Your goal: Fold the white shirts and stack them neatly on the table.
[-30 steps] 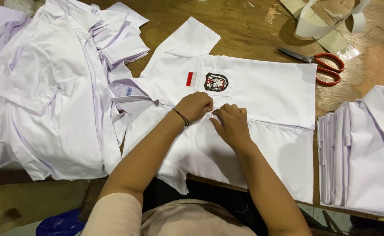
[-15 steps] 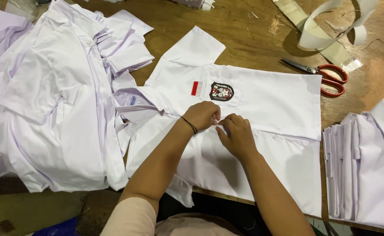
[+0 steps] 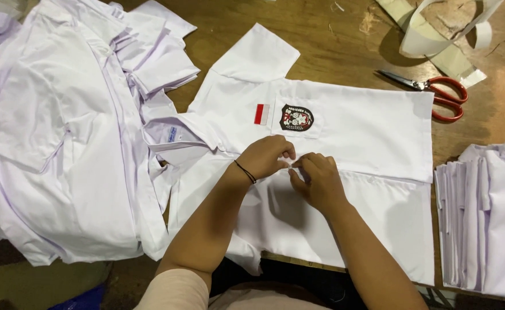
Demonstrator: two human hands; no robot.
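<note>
White cotton short-sleeved shirt (image 3: 350, 126) with a dark chest badge lies flat on the wooden bench (image 3: 333, 40). Since a second ago, left hand (image 3: 266, 158) and right hand (image 3: 318, 181) have crept along its front placket, fingers pinched on the fabric edge, seemingly fastening it.

I see the shirt (image 3: 367, 126) at centre is smooth, matt white cloth, its badge (image 3: 296, 117) stitched and darker. The worktop (image 3: 333, 40) at the top is bare brown wood, rough and scuffed. The scissors (image 3: 430, 89) at upper right have dull metal blades and glossy red plastic handles.
</note>
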